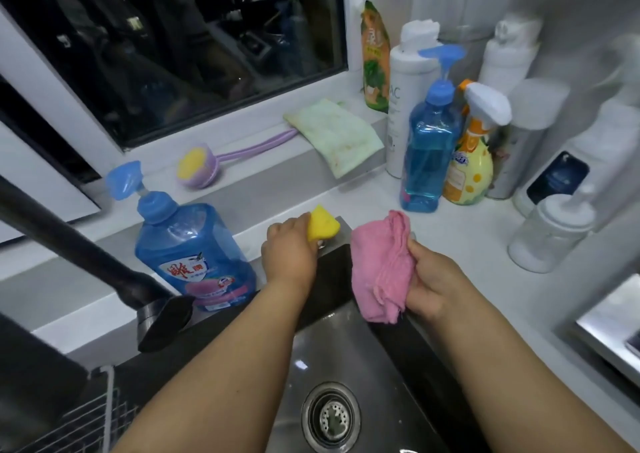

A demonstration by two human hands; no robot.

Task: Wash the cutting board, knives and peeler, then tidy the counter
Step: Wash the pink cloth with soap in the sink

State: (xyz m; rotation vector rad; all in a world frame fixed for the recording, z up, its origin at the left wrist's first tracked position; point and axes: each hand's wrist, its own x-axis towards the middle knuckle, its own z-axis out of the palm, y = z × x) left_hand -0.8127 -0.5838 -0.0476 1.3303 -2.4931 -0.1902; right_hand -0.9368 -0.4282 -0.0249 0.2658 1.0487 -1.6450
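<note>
The left hand [287,251] holds a yellow sponge [322,225], its fingers curled round it, at the back corner of the steel sink [346,355], just beside the big blue dish-soap bottle [194,255]. The right hand [433,283] grips a bunched pink cloth [381,265] over the sink's right rim, fingers closed on its folds. No cutting board, knife or peeler shows in this view, so where they lie cannot be told. With the basin bare down to the drain [330,418], this looks like the tidying step: the sponge seems bound for its resting place by the soap. The next move probably calls for letting the sponge go there, then spreading the cloth flat enough to wipe the white worktop [467,244] around the pump bottle [429,147] and orange spray bottle [474,147] without knocking them over.
</note>
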